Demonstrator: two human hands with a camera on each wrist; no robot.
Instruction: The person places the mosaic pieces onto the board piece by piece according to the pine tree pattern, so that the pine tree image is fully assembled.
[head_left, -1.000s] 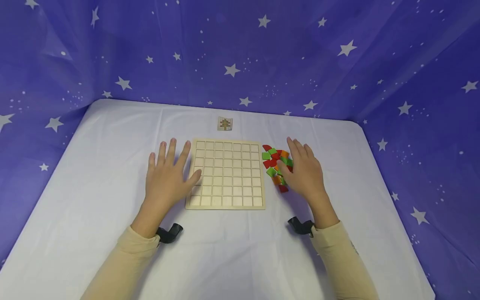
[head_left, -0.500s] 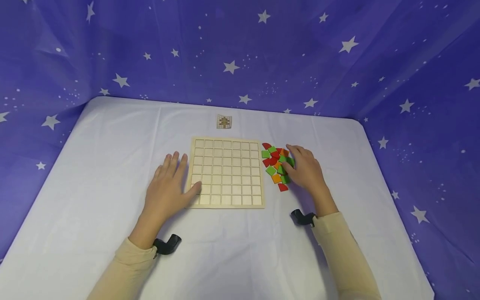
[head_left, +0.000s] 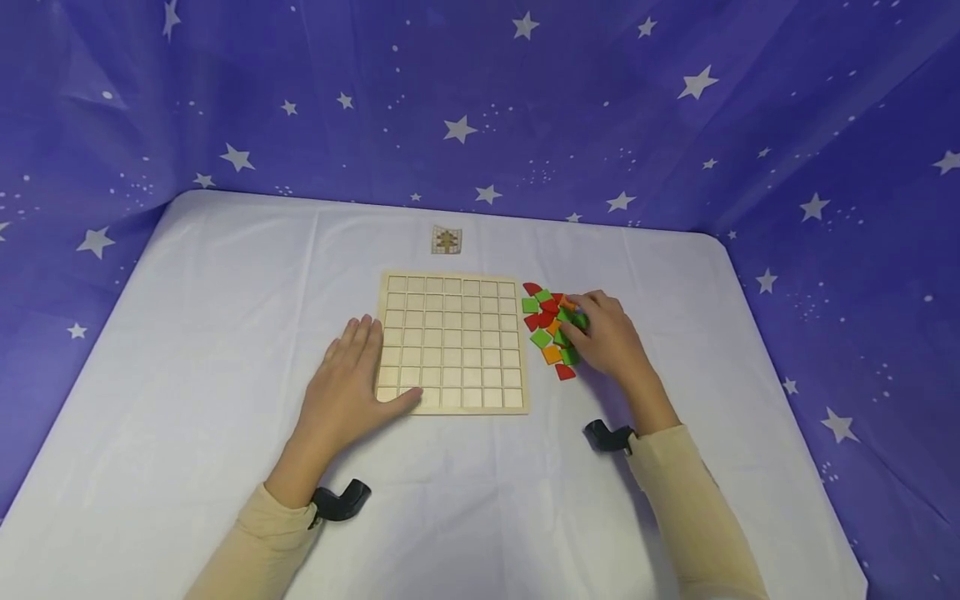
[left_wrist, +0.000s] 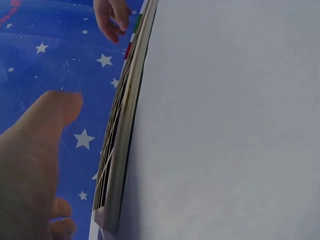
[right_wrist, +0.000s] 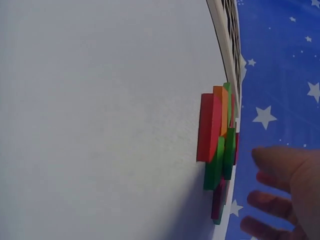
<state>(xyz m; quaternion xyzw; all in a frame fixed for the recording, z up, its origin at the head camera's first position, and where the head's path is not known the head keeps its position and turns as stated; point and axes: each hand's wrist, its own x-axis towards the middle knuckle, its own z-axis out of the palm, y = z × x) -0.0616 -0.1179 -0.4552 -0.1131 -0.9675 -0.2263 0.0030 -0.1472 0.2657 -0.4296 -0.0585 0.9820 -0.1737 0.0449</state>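
Note:
My left hand (head_left: 345, 392) lies along the left edge of a wooden grid board (head_left: 450, 342), fingers straight and thumb over its lower left corner. In the left wrist view the thumb (left_wrist: 65, 105) stands out beside the board's side edge (left_wrist: 125, 125). Right of the board, my right hand (head_left: 607, 337) bends over a small pile of red, green and orange tiles, covering some of them. The right wrist view has its fingers (right_wrist: 272, 205) loosely bent and spread apart, close over the pile, nothing between them. A red tile (right_wrist: 208, 127) and a green tile (right_wrist: 215, 165) lie nearest that camera.
A small picture card (head_left: 447, 241) with a brown grid pattern lies behind the board. The white-covered table (head_left: 450, 517) backs onto a blue star-patterned cloth (head_left: 420, 92). A black curved piece (head_left: 342, 500) sticks out from each wrist.
My left hand has come down and back along the board's left edge, its fingers drawing together. The right hand has lowered over the tiles, its fingers bending.

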